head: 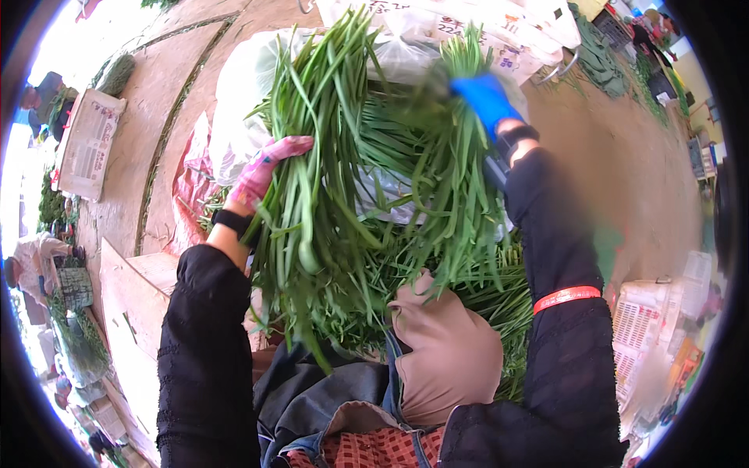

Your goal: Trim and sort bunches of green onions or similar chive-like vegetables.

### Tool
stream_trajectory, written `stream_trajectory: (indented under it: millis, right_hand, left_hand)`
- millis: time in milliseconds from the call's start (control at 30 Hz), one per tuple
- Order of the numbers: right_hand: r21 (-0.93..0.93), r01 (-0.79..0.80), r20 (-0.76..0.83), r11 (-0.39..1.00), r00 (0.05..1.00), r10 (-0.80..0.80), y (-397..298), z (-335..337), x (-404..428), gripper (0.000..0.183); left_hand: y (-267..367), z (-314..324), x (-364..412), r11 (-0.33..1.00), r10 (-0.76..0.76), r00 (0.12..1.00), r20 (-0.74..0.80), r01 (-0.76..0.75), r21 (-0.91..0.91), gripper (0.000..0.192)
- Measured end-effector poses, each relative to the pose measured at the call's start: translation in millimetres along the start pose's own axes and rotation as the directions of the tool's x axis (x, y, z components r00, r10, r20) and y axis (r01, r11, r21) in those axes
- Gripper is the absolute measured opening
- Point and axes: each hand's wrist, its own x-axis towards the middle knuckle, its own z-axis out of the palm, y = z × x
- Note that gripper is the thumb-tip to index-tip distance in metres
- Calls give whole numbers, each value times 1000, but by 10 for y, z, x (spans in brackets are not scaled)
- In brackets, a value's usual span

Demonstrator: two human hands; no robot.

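Observation:
My left hand [266,169], in a pink patterned glove, grips a thick bundle of long flat green leaves [316,117] that look like garlic chives. The leaf ends hang towards my lap. A second, slimmer bundle [462,181] is in my right hand [485,102], which wears a blue glove and is blurred. Between the two bundles, more green leaves [389,131] lie in a white plastic bag [243,88] at the far side. Loose greens [357,316] and a further pile [509,310] rest beside my bent knee [447,351].
A pale cardboard box [137,298] stands left of me, near a pink woven sack [193,175]. Printed white sacks [503,29] lie beyond the bag. White plastic crates [643,327] are at right, another crate [93,146] at far left. Other people [44,263] work among greens at the left rim.

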Motion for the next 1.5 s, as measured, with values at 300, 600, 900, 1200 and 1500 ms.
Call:
stream_trajectory:
  millis: [300,600,900,1200,1500]
  right_hand:
    - [-479,138,-67,867,979,-192,-372,87,-42,127]
    - [267,592,-102,760,802,-588,-1260,165,-1076,74]
    - [932,-328,299,152,462,-835,-2719,1263,-3446,51]
    - [656,-401,755,640,357,-550,-2607,2741,-4565,36]
    - [414,-386,904,825,277,-325,-2281,3491,-4670,31]
  left_hand:
    - [705,-150,-1201,996,-12,989,-149,-2,-92,34]
    - [1451,-653,-2393,993,-34,985,-167,14,-121,47]
    - [2565,-3,-4031,942,21,922,-387,111,316,63]
    - [1676,-851,-5470,729,139,894,-426,199,655,74]
    - [165,-1159,-5852,543,197,730,-655,474,693,74]
